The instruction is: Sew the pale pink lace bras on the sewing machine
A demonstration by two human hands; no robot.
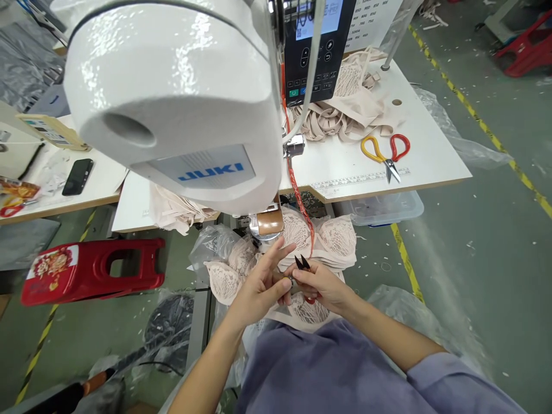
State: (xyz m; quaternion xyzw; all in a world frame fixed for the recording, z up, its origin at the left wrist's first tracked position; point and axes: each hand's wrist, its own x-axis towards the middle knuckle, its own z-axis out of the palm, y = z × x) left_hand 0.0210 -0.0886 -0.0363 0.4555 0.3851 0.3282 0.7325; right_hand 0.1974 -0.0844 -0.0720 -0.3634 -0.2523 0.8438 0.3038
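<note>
In my judgement, the left hand (261, 290), in front of the machine (172, 115), should leave its fingertips behind the bare blades (298, 263). For the snips (306, 264), which are in front and a little right of the machine, I would advise small, controlled closing. The lace (308, 310) is below both hands, nearer to the person than the machine, and a sharp tip could easily catch it.

About the pose, the left hand comes from lower left, forefinger stretched toward the machine, fingers partly spread. Its thumb bends inward and meets the right fingers; whether it pinches something thin, I cannot tell. The right hand (323, 287), in front and right of the machine, is closed around the snips, with blades slightly apart and directed toward the machine. Its forearm comes from lower right.
</note>
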